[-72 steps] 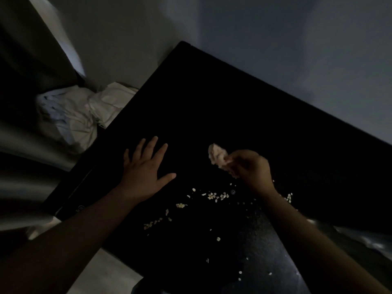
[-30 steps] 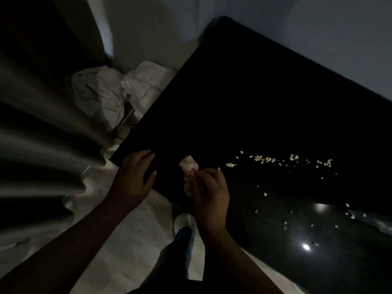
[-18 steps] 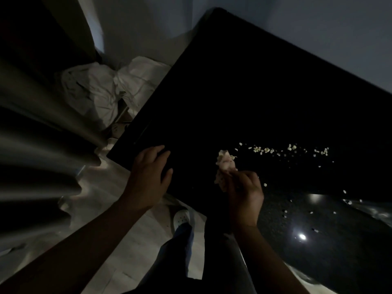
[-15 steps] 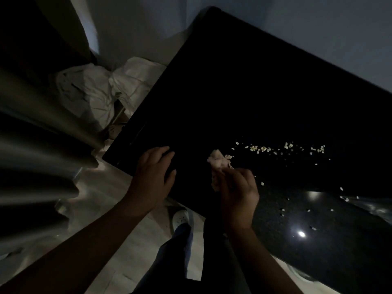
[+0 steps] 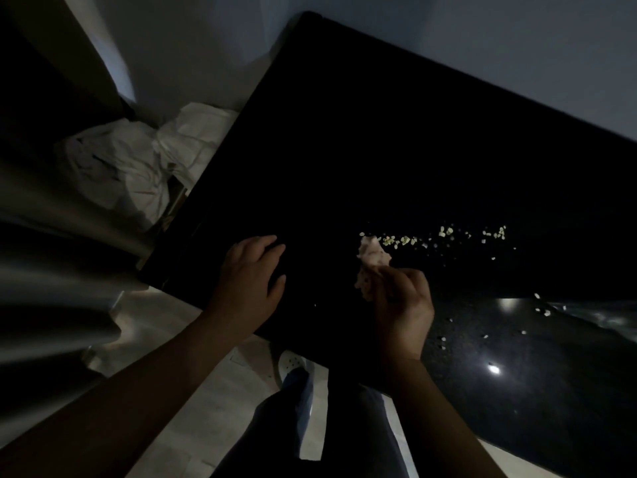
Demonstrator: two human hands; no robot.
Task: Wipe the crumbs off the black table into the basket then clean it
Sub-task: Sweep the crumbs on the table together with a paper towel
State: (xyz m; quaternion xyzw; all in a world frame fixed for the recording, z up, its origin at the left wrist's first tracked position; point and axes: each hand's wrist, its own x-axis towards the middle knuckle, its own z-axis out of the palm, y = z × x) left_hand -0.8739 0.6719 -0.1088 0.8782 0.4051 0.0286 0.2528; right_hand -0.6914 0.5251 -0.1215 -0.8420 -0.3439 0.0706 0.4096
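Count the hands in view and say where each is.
2. The left hand rests on the black table near its corner; the right hand grips a crumpled tissue at the left end of the crumbs. No others show.

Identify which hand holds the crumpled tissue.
The right hand grips the crumpled tissue near the crumbs; the left hand holds nothing and rests on the black table.

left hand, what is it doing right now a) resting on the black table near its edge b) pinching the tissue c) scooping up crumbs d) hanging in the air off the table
a: the left hand rests palm down on the black table near its edge and holds nothing, while the right hand pinches the tissue.
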